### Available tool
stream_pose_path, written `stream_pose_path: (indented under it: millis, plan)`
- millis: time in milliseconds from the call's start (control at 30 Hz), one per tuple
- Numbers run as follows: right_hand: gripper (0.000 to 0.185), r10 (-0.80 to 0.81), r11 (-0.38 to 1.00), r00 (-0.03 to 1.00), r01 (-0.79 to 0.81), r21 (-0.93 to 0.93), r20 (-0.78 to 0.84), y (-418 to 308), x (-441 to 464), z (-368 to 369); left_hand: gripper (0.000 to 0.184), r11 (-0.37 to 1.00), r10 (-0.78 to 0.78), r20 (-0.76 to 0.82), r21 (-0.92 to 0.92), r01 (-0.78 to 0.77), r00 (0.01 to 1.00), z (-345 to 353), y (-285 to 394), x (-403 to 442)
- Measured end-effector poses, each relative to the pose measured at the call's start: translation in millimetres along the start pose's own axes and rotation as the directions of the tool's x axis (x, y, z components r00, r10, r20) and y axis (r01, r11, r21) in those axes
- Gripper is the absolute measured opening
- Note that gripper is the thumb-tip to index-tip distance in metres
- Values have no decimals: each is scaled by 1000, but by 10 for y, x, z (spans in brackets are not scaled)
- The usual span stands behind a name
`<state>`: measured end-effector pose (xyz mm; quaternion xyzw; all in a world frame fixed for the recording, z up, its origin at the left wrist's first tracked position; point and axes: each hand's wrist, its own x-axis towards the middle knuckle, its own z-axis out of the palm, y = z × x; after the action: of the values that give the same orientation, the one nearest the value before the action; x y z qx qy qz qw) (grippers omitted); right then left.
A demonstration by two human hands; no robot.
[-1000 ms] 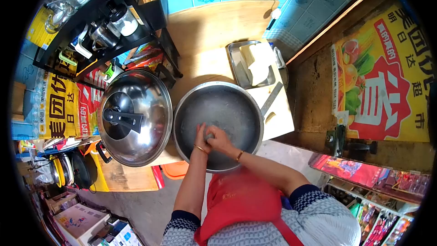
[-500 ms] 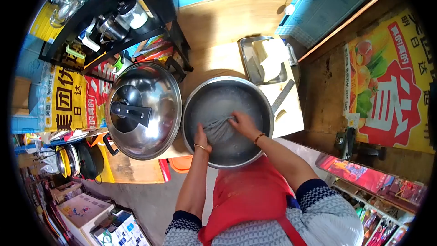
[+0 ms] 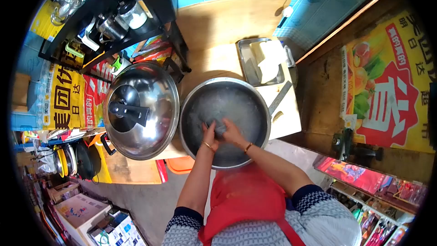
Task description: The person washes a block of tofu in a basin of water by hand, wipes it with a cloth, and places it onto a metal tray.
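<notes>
Both my hands are inside a large round metal pan (image 3: pixel 263 109) with a dark interior and a light haze over it. A grey cloth (image 3: pixel 220 130) is bunched small between them, mostly covered by the fingers. My left hand (image 3: pixel 210 137) is closed on the cloth's left side. From the other side, my right hand (image 3: pixel 232 133) grips it as well, close to the left. The cloth sits low in the pan; whether it touches the bottom I cannot tell.
A big domed steel lid (image 3: pixel 154 130) with a black handle stands left of the pan. Behind to the right is a metal tray (image 3: pixel 248 66) with a pale item. A flat metal blade (image 3: pixel 280 96) lies beside the pan. A black shelf (image 3: pixel 157 20) holds jars and a pot.
The cloth was stretched out between my hands and is now gathered up. My right hand has come in toward my left, and both have moved a little closer to my body.
</notes>
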<state>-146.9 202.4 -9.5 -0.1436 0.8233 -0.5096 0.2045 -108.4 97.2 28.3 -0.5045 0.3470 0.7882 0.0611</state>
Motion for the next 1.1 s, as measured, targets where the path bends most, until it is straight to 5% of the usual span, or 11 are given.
stream_pose_path:
  millis: [100,133,267,367,433,533,667,800,967,1033,1100]
  plan:
    - [43,-91,979,994,78,190,60,-673,-263,-144,48,890,-172,562,-263,372,809,-417,-127,756]
    - [41,-236,948,965,203,245,113,-879,-325,-218,29,971,-118,341,-157,181,933,-333,-63,676]
    - [36,-323,931,929,279,234,181,-962,-454,-157,26,951,-177,571,-111,288,802,-315,-17,471]
    - [41,-476,878,879,477,33,-31,-786,-279,-136,27,892,149,319,-453,13,936,-335,-277,485]
    - [44,-288,930,945,315,-189,157,-613,-122,-188,42,991,53,704,52,-126,708,-677,-683,1249]
    - [48,131,830,928,89,-551,348,-349,221,-457,52,948,-262,104,-160,276,959,-346,51,224]
    - [51,-88,716,952,265,-646,293,-7,224,-580,58,959,-180,68,-212,190,981,-578,89,343]
    - [57,-120,612,973,227,-758,195,169,-27,-260,68,949,153,98,262,-174,983,-768,-178,497]
    - [54,-21,687,955,230,-690,296,244,26,-237,82,978,15,2,207,-16,1000,-253,-20,37]
    - [45,-90,988,989,73,-138,-120,896,110,230,66,989,-105,17,110,103,994,-110,-6,-103]
    - [39,-86,996,996,87,30,-31,-50,-75,-4,57,990,-138,128,-13,141,982,-192,-175,186]
